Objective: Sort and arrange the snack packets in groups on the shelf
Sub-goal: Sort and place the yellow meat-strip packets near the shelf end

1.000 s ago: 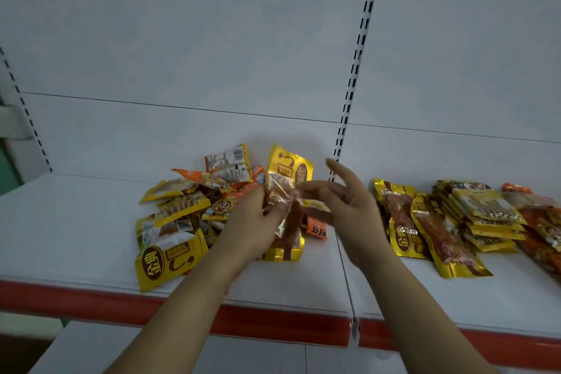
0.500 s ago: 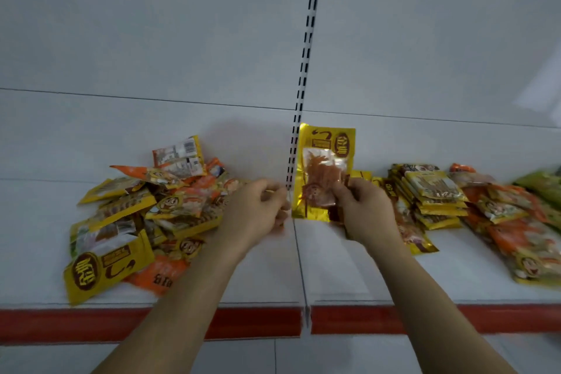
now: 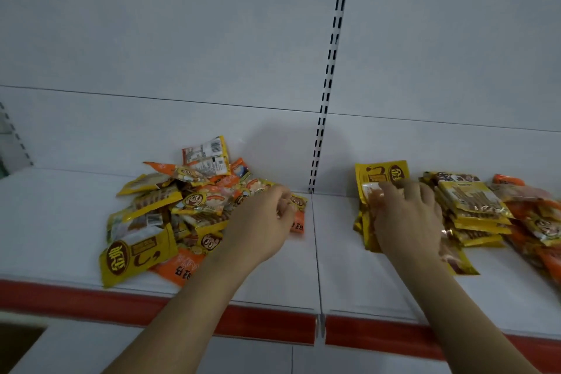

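Note:
A loose heap of mixed yellow and orange snack packets [image 3: 188,206] lies on the left part of the white shelf [image 3: 334,267]. My left hand [image 3: 264,222] is at the heap's right edge, fingers curled over a small orange packet [image 3: 299,215]; the back of the hand hides any grip. Right of the shelf joint, my right hand [image 3: 406,215] lies with fingers spread on a yellow packet with a clear window [image 3: 379,176], pressing it onto a stack of like packets.
More sorted groups sit to the right: a stack of yellow stick-snack packets [image 3: 470,203] and orange packets [image 3: 534,222] at the frame's edge. A slotted upright [image 3: 329,70] runs up the white back wall. The shelf's front edge has a red strip [image 3: 267,322].
My right hand carried the yellow packet right and laid it flat on the stack. My left hand let go of it and reached back to the heap.

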A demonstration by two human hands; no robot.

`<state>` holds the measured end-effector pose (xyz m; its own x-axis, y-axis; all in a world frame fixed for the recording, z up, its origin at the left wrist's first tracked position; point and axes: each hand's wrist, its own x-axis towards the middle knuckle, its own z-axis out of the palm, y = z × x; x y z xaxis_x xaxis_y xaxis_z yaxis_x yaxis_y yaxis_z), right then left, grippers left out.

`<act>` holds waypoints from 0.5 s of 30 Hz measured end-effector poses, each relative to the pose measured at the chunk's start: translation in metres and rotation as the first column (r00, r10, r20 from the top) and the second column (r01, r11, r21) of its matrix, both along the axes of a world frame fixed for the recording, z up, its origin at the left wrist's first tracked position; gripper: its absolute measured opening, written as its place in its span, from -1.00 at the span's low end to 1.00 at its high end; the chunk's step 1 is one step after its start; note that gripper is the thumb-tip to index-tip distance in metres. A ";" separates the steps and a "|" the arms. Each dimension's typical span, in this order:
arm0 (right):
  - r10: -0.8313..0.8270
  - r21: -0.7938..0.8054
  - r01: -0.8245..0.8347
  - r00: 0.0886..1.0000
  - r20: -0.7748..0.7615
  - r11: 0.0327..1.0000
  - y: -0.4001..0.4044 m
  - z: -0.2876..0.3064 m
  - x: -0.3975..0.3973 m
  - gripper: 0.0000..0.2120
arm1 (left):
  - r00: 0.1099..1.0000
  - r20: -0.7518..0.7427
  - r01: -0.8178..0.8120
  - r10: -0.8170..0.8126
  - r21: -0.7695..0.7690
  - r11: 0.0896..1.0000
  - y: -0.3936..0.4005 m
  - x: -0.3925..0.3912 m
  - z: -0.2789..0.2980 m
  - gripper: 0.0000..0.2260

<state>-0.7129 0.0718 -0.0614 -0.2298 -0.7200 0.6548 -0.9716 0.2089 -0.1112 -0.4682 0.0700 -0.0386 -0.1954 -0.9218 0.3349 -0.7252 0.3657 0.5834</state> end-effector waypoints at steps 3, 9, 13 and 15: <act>0.292 -0.065 -0.293 0.956 -0.021 0.954 -0.007 0.004 0.027 -0.64 | 0.998 0.025 -0.054 0.057 -0.087 0.995 0.004 0.011 0.005 -0.72; 0.752 0.175 -0.744 0.658 0.032 0.644 -0.013 0.003 0.115 -0.52 | 0.927 0.034 -0.358 0.372 -0.210 0.910 0.010 0.058 0.012 -0.74; 0.793 0.324 -0.761 0.607 0.051 0.562 -0.022 0.000 0.157 -0.44 | 0.873 0.035 -0.475 0.486 -0.157 0.866 0.018 0.092 0.006 -0.75; 0.803 0.309 -0.785 0.588 0.096 0.538 -0.023 0.007 0.173 -0.47 | 0.864 0.051 -0.491 0.500 -0.126 0.862 0.020 0.103 0.003 -0.74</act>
<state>-0.5403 0.0487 -0.0547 0.5586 -0.7396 0.3755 -0.7570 -0.6396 -0.1337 -0.3651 0.0902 -0.0354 0.2480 -0.8641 0.4380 -0.8691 0.0013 0.4946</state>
